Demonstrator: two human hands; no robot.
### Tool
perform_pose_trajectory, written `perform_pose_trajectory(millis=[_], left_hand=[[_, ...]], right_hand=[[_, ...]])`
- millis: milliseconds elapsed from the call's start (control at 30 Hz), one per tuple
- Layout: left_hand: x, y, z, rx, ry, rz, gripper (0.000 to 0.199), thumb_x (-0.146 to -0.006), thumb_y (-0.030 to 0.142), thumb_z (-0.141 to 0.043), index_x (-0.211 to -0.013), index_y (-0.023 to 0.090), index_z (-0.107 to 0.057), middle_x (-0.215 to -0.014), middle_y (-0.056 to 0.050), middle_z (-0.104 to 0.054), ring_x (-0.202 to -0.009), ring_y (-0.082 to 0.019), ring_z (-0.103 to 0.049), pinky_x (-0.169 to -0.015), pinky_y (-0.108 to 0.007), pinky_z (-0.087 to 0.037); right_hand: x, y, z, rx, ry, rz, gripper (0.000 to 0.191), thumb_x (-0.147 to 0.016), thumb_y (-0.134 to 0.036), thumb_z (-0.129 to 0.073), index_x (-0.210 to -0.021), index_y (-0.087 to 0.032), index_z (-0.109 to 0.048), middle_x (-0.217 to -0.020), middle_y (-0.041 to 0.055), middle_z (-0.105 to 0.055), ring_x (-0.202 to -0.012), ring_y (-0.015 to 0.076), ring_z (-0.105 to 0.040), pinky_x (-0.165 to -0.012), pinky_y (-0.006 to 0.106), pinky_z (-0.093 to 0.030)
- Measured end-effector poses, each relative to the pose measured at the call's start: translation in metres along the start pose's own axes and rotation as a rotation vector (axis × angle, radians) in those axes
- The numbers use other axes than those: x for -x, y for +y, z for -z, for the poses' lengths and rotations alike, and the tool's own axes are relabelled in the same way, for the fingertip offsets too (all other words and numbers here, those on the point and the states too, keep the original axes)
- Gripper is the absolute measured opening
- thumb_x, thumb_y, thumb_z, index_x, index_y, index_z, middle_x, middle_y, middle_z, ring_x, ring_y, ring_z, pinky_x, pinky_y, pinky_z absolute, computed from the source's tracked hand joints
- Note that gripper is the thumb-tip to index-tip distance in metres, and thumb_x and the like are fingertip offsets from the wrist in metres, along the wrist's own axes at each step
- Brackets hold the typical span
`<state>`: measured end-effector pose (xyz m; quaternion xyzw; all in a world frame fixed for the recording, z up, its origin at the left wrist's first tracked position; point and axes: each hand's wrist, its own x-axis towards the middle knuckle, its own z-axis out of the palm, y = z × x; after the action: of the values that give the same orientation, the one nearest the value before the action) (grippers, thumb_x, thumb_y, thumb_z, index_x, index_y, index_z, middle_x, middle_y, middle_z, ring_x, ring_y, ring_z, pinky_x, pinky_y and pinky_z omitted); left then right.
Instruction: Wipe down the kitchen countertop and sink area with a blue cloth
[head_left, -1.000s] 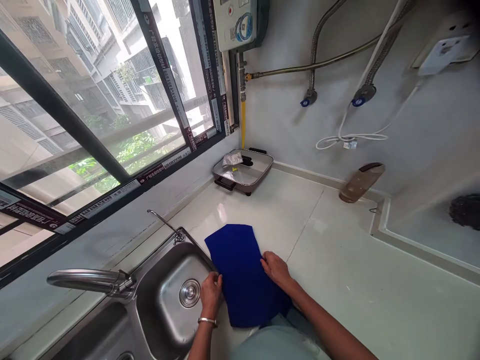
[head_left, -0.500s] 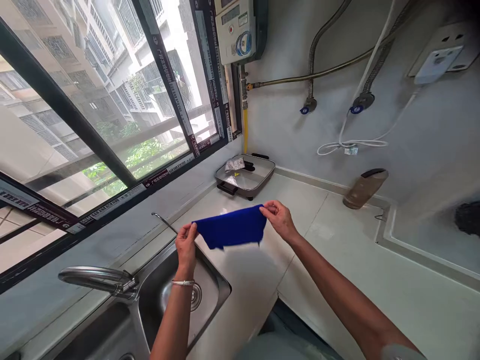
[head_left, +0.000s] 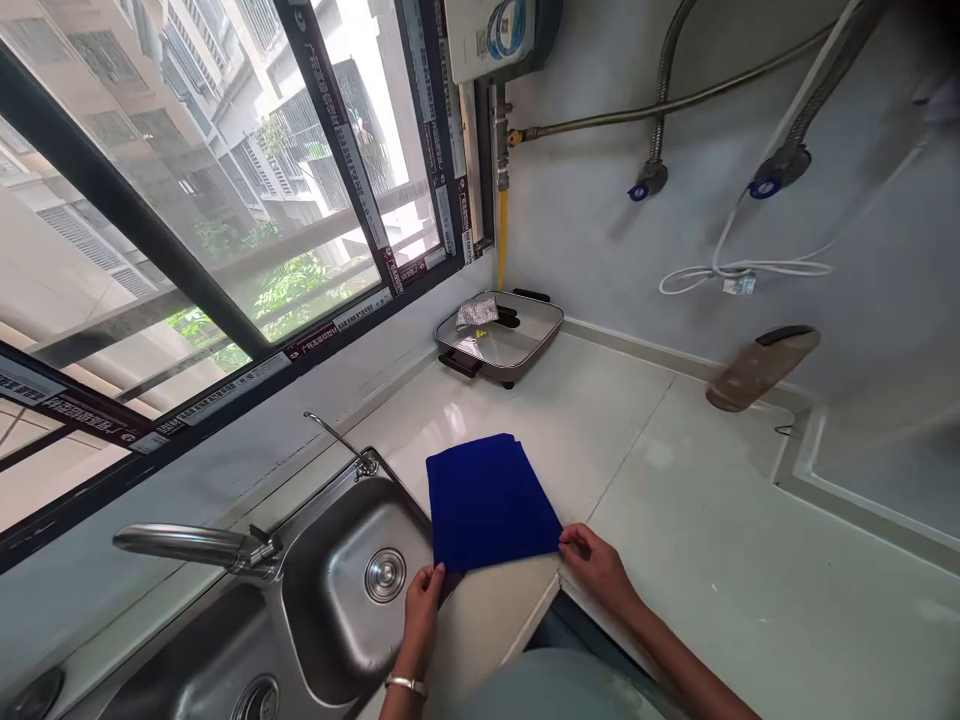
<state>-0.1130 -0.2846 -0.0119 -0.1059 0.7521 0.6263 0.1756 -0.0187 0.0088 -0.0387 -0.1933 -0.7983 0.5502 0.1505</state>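
Note:
A dark blue cloth (head_left: 487,505) lies spread and nearly flat on the white countertop, its left side along the sink's rim. My left hand (head_left: 422,607), with a bracelet at the wrist, pinches the cloth's near left corner beside the sink. At the near right corner, my right hand (head_left: 600,570) is closed on the cloth's edge between thumb and fingers. The far edge of the cloth rests free, with a small notch at its right end.
A double steel sink (head_left: 352,625) with a faucet (head_left: 195,545) and a slim spout (head_left: 337,438) is at left. An electric pan (head_left: 502,335) with a glass lid sits in the far corner. A brownish jug-like container (head_left: 761,370) stands by the wall, below a coiled white cable (head_left: 750,270).
Both hands have come down and nearer to me with the blue cloth. It hung in the air, foreshortened, and now lies spread on the countertop. The view has shifted slightly.

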Motion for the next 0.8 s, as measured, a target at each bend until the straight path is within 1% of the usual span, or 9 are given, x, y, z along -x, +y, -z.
perform_pose_trajectory(millis=[100, 167, 233, 333, 433, 500, 567, 667, 800], left_hand=[[-0.001, -0.022, 0.004, 0.073, 0.022, 0.044, 0.064, -0.048, 0.074, -0.078, -0.075, 0.018, -0.062, -0.069, 0.001, -0.059, -0.068, -0.015, -0.056, -0.070, -0.030, -0.048], [-0.005, -0.028, 0.009, 0.121, 0.067, 0.061, 0.068, -0.044, 0.070, -0.082, -0.082, 0.018, -0.063, -0.081, -0.003, -0.065, -0.075, -0.017, -0.061, -0.074, -0.032, -0.051], [-0.008, -0.030, 0.016, 0.164, 0.134, 0.068, 0.071, -0.041, 0.068, -0.084, -0.088, 0.018, -0.063, -0.092, -0.007, -0.067, -0.082, -0.019, -0.065, -0.077, -0.034, -0.053], [-0.005, -0.031, 0.035, 0.203, 0.238, 0.065, 0.070, -0.041, 0.066, -0.083, -0.089, 0.019, -0.063, -0.097, -0.008, -0.068, -0.084, -0.021, -0.067, -0.078, -0.036, -0.055], [0.008, -0.036, 0.060, 0.212, 0.338, 0.064, 0.066, -0.044, 0.065, -0.080, -0.089, 0.020, -0.063, -0.092, -0.007, -0.069, -0.079, -0.020, -0.067, -0.075, -0.035, -0.055], [0.020, -0.044, 0.076, 0.196, 0.413, 0.056, 0.064, -0.046, 0.066, -0.079, -0.088, 0.019, -0.064, -0.090, -0.007, -0.070, -0.076, -0.020, -0.067, -0.071, -0.035, -0.055], [0.031, -0.054, 0.088, 0.150, 0.462, 0.035, 0.063, -0.049, 0.067, -0.076, -0.089, 0.020, -0.065, -0.092, -0.008, -0.072, -0.076, -0.022, -0.068, -0.070, -0.035, -0.056], [0.037, -0.065, 0.086, 0.026, 0.409, 0.009, 0.061, -0.059, 0.070, -0.069, -0.093, 0.020, -0.065, -0.095, -0.010, -0.074, -0.081, -0.025, -0.070, -0.075, -0.039, -0.057], [0.020, -0.057, 0.052, -0.176, 0.187, -0.097, 0.059, -0.070, 0.069, -0.059, -0.102, 0.020, -0.064, -0.104, -0.014, -0.074, -0.093, -0.029, -0.071, -0.089, -0.046, -0.055]], right_hand=[[0.003, 0.014, 0.000, 0.265, 0.102, 0.122, 0.024, -0.088, -0.043, -0.047, -0.090, -0.023, -0.061, -0.086, 0.0071, -0.069, -0.083, 0.0242, -0.065, -0.081, 0.043, -0.053], [-0.010, 0.016, -0.003, 0.418, 0.214, 0.216, 0.028, -0.093, -0.037, -0.041, -0.104, -0.021, -0.061, -0.106, 0.0126, -0.069, -0.101, 0.0275, -0.064, -0.090, 0.047, -0.053], [-0.028, 0.010, -0.013, 0.500, 0.240, 0.315, 0.034, -0.096, -0.032, -0.037, -0.118, -0.019, -0.058, -0.127, 0.0157, -0.062, -0.117, 0.0279, -0.059, -0.098, 0.048, -0.051], [-0.056, -0.006, -0.045, 0.580, 0.140, 0.452, 0.040, -0.098, -0.027, -0.034, -0.129, -0.017, -0.055, -0.139, 0.0143, -0.056, -0.128, 0.0248, -0.053, -0.108, 0.045, -0.046], [-0.074, -0.019, -0.084, 0.682, -0.017, 0.562, 0.047, -0.096, -0.024, -0.036, -0.139, -0.018, -0.051, -0.148, 0.0100, -0.050, -0.141, 0.0254, -0.040, -0.117, 0.047, -0.036], [-0.079, -0.023, -0.103, 0.748, -0.089, 0.591, 0.053, -0.093, -0.022, -0.038, -0.145, -0.021, -0.046, -0.156, 0.0067, -0.041, -0.148, 0.0273, -0.028, -0.121, 0.052, -0.028], [-0.081, -0.022, -0.112, 0.788, -0.117, 0.589, 0.058, -0.092, -0.021, -0.040, -0.149, -0.024, -0.042, -0.161, 0.0046, -0.031, -0.151, 0.0281, -0.020, -0.123, 0.054, -0.022], [-0.081, -0.014, -0.113, 0.797, -0.141, 0.599, 0.059, -0.093, -0.022, -0.041, -0.151, -0.026, -0.038, -0.163, 0.0031, -0.025, -0.152, 0.0266, -0.015, -0.124, 0.053, -0.019], [-0.068, 0.005, -0.096, 0.745, -0.157, 0.641, 0.053, -0.096, -0.024, -0.039, -0.149, -0.022, -0.041, -0.159, 0.0063, -0.036, -0.150, 0.0224, -0.024, -0.123, 0.050, -0.027]])
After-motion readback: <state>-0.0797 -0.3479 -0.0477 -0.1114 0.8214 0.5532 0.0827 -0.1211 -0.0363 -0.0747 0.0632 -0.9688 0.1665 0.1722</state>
